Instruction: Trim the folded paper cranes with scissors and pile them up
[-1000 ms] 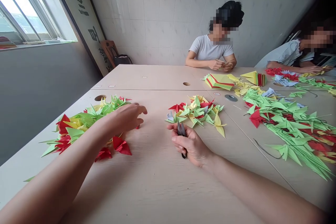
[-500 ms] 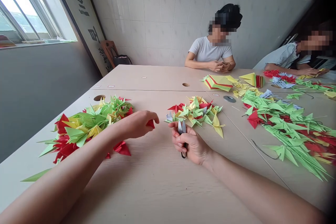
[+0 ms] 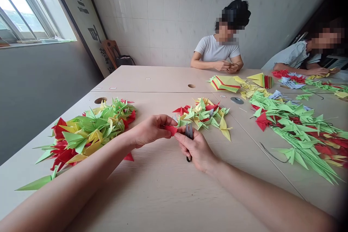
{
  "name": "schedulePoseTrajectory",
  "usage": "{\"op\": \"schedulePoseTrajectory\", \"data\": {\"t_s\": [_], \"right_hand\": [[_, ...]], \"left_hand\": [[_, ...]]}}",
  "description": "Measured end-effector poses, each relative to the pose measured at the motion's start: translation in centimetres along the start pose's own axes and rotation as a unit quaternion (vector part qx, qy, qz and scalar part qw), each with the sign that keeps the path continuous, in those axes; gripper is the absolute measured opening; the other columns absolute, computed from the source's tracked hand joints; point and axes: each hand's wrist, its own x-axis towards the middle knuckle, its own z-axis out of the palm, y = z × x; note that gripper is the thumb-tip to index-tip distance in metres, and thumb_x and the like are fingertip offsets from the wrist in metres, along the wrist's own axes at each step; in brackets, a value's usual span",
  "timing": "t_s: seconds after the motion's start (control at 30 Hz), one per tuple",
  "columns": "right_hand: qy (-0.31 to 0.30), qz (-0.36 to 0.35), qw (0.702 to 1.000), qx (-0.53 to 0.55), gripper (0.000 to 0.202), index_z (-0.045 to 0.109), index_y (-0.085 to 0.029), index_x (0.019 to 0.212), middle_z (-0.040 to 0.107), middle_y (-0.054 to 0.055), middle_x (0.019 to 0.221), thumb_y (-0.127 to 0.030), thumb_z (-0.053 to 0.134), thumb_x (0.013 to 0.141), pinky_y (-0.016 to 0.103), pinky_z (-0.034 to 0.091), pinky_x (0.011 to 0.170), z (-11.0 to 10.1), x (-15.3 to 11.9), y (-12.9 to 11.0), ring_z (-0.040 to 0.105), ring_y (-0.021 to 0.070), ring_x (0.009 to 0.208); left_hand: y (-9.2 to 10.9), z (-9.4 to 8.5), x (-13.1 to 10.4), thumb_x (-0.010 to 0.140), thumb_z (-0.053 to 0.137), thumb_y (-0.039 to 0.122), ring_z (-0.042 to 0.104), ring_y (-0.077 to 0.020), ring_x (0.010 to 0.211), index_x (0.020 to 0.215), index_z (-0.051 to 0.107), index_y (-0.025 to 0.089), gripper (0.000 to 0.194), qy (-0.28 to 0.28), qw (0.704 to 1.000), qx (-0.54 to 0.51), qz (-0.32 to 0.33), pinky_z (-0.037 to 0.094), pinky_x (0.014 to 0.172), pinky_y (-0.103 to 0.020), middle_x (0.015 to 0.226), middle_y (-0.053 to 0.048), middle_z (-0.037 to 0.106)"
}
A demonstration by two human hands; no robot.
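Note:
My left hand (image 3: pixel 150 129) pinches a small red folded paper piece (image 3: pixel 171 129) above the wooden table (image 3: pixel 163 188). My right hand (image 3: pixel 197 148) grips small black-handled snips (image 3: pixel 188 134), blades pointing up, and its thumb touches the same red piece. The two hands meet over the middle of the table. A heap of green, red and yellow paper cranes (image 3: pixel 87 130) lies left of my left hand. A smaller heap of mixed cranes (image 3: pixel 203 113) sits just beyond my right hand.
Strings of green and red cranes (image 3: pixel 301 127) spread over the right side. Stacked paper squares (image 3: pixel 227 83) and a round metal disc (image 3: pixel 237 100) lie farther back. Two other people sit at the far side, folding paper. A window is at the left.
My left hand left the left heap with a red piece and carried it right to meet my right hand, which kept hold of the snips.

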Motion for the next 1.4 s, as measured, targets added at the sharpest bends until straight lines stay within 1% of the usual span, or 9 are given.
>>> {"op": "schedulePoseTrajectory", "data": {"t_s": [0.2, 0.3, 0.4, 0.5, 0.6, 0.7, 0.87, 1.03, 1.4], "right_hand": [[-0.001, -0.012, 0.999, -0.033, 0.016, 0.05, -0.019, 0.072, 0.035, -0.009, 0.047, -0.032, 0.06, 0.075, 0.017, 0.019, 0.035, 0.04, 0.0, 0.02, 0.026, 0.0047, 0.038], [-0.005, -0.049, 0.996, -0.069, 0.017, 0.05, -0.019, 0.071, 0.04, -0.007, 0.053, -0.033, 0.059, 0.077, 0.018, 0.025, 0.038, 0.0, -0.06, -0.08, 0.03, 0.0055, 0.042], [-0.005, -0.122, 0.984, -0.127, 0.016, 0.056, -0.02, 0.086, 0.05, -0.002, 0.067, -0.035, 0.056, 0.081, 0.021, 0.037, 0.049, -0.1, -0.26, -0.21, 0.043, 0.0088, 0.056], [0.002, -0.162, 0.967, -0.196, 0.026, 0.055, -0.023, 0.108, 0.056, 0.001, 0.076, -0.035, 0.049, 0.086, 0.026, 0.044, 0.061, -0.2, -0.46, -0.19, 0.051, 0.0132, 0.068], [0.009, -0.196, 0.954, -0.229, 0.026, 0.055, -0.023, 0.11, 0.062, 0.004, 0.091, -0.032, 0.049, 0.087, 0.03, 0.046, 0.072, -0.28, -0.44, 0.07, 0.057, 0.0171, 0.082], [0.016, -0.208, 0.953, -0.22, 0.027, 0.055, -0.023, 0.111, 0.063, 0.005, 0.101, -0.031, 0.05, 0.086, 0.033, 0.046, 0.077, -0.4, -0.24, 0.37, 0.058, 0.0192, 0.09], [0.029, -0.214, 0.947, -0.24, 0.022, 0.058, -0.023, 0.106, 0.065, 0.005, 0.099, -0.029, 0.05, 0.086, 0.032, 0.047, 0.076, -0.6, -0.09, 0.49, 0.06, 0.0187, 0.088], [0.041, -0.227, 0.933, -0.276, 0.02, 0.062, -0.024, 0.102, 0.067, 0.004, 0.089, -0.028, 0.051, 0.085, 0.032, 0.047, 0.069, -0.7, -0.14, 0.36, 0.06, 0.0182, 0.077], [0.042, -0.207, 0.937, -0.28, 0.024, 0.062, -0.021, 0.103, 0.066, 0.005, 0.083, -0.031, 0.049, 0.086, 0.029, 0.048, 0.056, -0.66, -0.2, 0.42, 0.06, 0.0177, 0.072]], "left_hand": [[-0.17, 0.31, 0.1, 0.067, 0.064, 0.018, 0.053, -0.0097, 0.07, 0.083, 0.058, 0.015, 0.018, -0.019, 1.0, 0.01, 0.003, 0.042, 0.071, -0.028, 0.081, -0.001, 0.061], [-0.43, 0.21, 0.22, 0.069, 0.064, 0.018, 0.054, -0.0094, 0.069, 0.084, 0.058, 0.015, 0.017, -0.034, 0.999, 0.005, 0.015, 0.044, 0.068, -0.027, 0.08, -0.001, 0.061], [-0.59, 0.0, 0.37, 0.07, 0.065, 0.021, 0.056, -0.0101, 0.071, 0.086, 0.057, 0.015, 0.018, -0.004, 1.0, -0.015, 0.021, 0.045, 0.069, -0.027, 0.079, -0.001, 0.061], [-0.59, -0.19, 0.46, 0.07, 0.068, 0.023, 0.059, -0.0104, 0.073, 0.088, 0.057, 0.014, 0.023, 0.028, 0.997, -0.073, 0.023, 0.046, 0.076, -0.03, 0.082, -0.001, 0.062], [-0.54, -0.23, 0.45, 0.068, 0.07, 0.022, 0.059, -0.0101, 0.073, 0.088, 0.056, 0.014, 0.025, 0.031, 0.993, -0.113, 0.02, 0.046, 0.082, -0.033, 0.081, -0.001, 0.062], [-0.53, -0.11, 0.4, 0.068, 0.07, 0.02, 0.06, -0.0101, 0.074, 0.086, 0.057, 0.013, 0.024, 0.02, 0.993, -0.119, 0.016, 0.046, 0.084, -0.034, 0.079, 0.0, 0.062], [-0.62, 0.07, 0.45, 0.067, 0.071, 0.019, 0.061, -0.0105, 0.074, 0.086, 0.057, 0.013, 0.024, 0.01, 0.993, -0.116, 0.013, 0.047, 0.082, -0.032, 0.077, 0.0, 0.063], [-0.7, 0.02, 0.48, 0.068, 0.07, 0.019, 0.06, -0.0094, 0.072, 0.086, 0.058, 0.013, 0.022, 0.011, 0.994, -0.111, 0.013, 0.047, 0.081, -0.031, 0.075, 0.001, 0.061], [-0.62, -0.04, 0.36, 0.07, 0.068, 0.018, 0.059, -0.009, 0.071, 0.086, 0.058, 0.014, 0.02, 0.011, 0.994, -0.106, 0.008, 0.046, 0.08, -0.031, 0.074, 0.002, 0.06]]}}
